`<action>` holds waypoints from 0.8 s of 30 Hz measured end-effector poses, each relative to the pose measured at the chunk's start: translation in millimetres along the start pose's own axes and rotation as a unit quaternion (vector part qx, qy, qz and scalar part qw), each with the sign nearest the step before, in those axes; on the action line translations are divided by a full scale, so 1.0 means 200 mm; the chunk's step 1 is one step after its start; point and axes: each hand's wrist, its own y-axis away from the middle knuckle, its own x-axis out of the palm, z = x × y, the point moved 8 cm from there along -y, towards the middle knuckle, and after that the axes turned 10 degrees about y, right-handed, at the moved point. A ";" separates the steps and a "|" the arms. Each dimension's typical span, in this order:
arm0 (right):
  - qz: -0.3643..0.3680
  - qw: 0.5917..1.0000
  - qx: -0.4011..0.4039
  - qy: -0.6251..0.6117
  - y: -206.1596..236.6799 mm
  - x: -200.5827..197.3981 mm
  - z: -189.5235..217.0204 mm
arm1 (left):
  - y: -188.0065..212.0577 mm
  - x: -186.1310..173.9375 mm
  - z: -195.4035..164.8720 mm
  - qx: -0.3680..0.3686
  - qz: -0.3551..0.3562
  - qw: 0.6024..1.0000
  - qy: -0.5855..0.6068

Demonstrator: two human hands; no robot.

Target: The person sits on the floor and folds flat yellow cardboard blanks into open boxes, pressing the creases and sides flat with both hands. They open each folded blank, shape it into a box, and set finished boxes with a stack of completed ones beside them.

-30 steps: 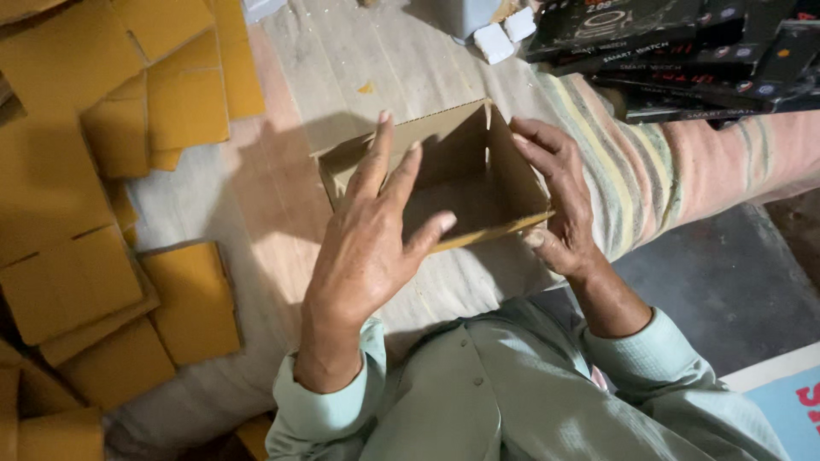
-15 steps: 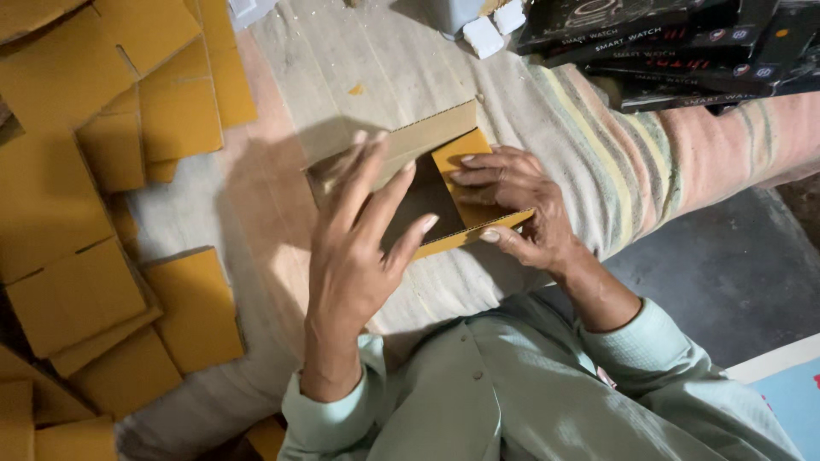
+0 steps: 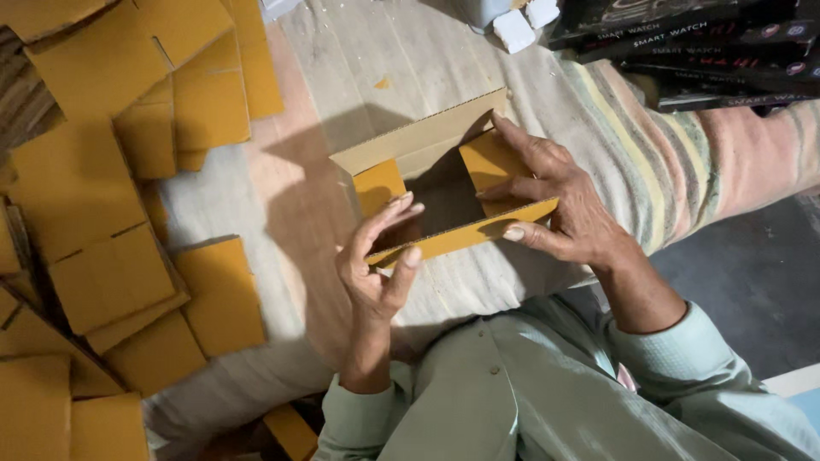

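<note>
A small brown cardboard box (image 3: 427, 141) stands open in front of me on a pale cloth. My left hand (image 3: 376, 260) grips its near left corner, thumb on the near flap and fingers curled over the left inner flap. My right hand (image 3: 555, 201) holds the right side, fingers pressing the right inner flap inward and thumb on the near flap's outer edge. The far flap stands up. The box's inside is dark and looks empty.
Many flat brown cardboard blanks (image 3: 111, 273) lie piled at the left. A stack of black product boxes (image 3: 709, 51) sits at the top right, with small white boxes (image 3: 517, 21) beside it. A striped cloth (image 3: 683, 162) covers the right; dark floor (image 3: 752, 290) lies below it.
The box has been turned and its side flaps folded inward. My left hand slid from lying flat over the box to its near left corner; my right hand shifted to the right flap.
</note>
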 end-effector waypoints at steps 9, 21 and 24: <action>-0.075 0.986 0.144 -0.022 0.03 0.05 -0.02 | -0.07 -0.05 0.06 -0.007 -0.084 0.991 -0.102; -0.108 0.979 0.147 -0.087 0.09 0.11 -0.05 | -0.05 -0.04 0.11 -0.053 -0.055 0.965 -0.250; -0.088 0.981 0.129 0.117 0.07 0.07 0.01 | -0.05 0.02 0.09 -0.037 0.026 0.948 -0.315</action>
